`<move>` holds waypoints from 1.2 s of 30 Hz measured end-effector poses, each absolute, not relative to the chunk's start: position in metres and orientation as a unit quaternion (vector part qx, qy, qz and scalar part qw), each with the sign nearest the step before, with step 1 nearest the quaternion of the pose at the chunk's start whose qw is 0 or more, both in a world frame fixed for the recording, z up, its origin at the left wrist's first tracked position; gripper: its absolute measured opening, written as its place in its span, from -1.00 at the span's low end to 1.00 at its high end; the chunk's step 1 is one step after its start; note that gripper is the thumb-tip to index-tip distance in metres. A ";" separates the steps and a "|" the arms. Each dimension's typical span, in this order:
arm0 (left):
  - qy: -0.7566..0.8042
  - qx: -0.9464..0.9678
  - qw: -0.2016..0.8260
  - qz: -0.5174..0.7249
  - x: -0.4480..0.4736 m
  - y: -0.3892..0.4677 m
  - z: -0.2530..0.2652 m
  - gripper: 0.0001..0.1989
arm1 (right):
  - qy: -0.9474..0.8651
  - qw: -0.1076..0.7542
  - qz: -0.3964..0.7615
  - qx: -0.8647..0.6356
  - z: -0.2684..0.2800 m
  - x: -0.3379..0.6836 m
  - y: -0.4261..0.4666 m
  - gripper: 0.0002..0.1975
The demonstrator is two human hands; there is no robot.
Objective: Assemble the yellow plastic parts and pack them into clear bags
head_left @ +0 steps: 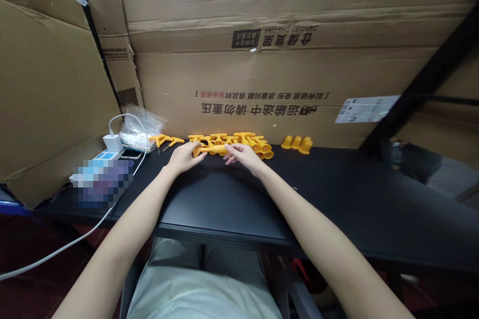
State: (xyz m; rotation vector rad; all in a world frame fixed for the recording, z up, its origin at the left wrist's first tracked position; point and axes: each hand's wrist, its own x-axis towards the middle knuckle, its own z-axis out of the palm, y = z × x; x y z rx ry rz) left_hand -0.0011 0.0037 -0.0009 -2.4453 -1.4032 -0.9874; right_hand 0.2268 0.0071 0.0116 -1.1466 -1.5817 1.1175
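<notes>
A yellow corkscrew (214,149) lies sideways between my two hands, its T-shaped handle to the left and its sleeve to the right. My left hand (185,157) is closed around the handle end. The fingers of my right hand (241,155) pinch the sleeve's right end. Just behind them, a row of yellow corkscrews (243,136) lies with the open sleeve ends (266,149) pointing toward me. Loose T-handles with bare metal spirals (160,140) lie beyond my left hand. Several separate yellow sleeves (297,143) stand upright off to the right.
Cardboard (239,70) walls the back of the black table (224,204), and another sheet (48,89) stands at left. A power strip with a white charger (113,142), a phone (131,154), a clear plastic bag (140,124) and a trailing white cable (71,244) occupy the left side.
</notes>
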 end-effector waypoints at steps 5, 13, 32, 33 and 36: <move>-0.475 -0.813 0.074 -0.328 0.000 0.002 0.000 -0.67 | -0.601 0.454 0.487 -0.441 0.010 0.225 0.006 -0.74; -0.492 -0.803 0.043 -0.332 0.002 -0.003 0.003 -0.47 | -0.446 0.518 0.637 -0.357 0.012 0.219 0.007 -0.92; -0.534 -0.797 0.014 -0.282 -0.005 0.011 -0.007 -0.77 | -0.738 0.492 0.017 -0.462 -0.005 0.199 0.064 -0.64; -0.537 -0.797 0.013 -0.278 -0.005 0.012 -0.007 -0.77 | -0.753 0.459 -0.013 -0.472 -0.005 0.193 0.064 -0.63; -0.545 -0.795 0.012 -0.267 -0.006 0.012 -0.008 -0.77 | -0.789 0.351 -0.097 -0.494 -0.006 0.177 0.061 -0.60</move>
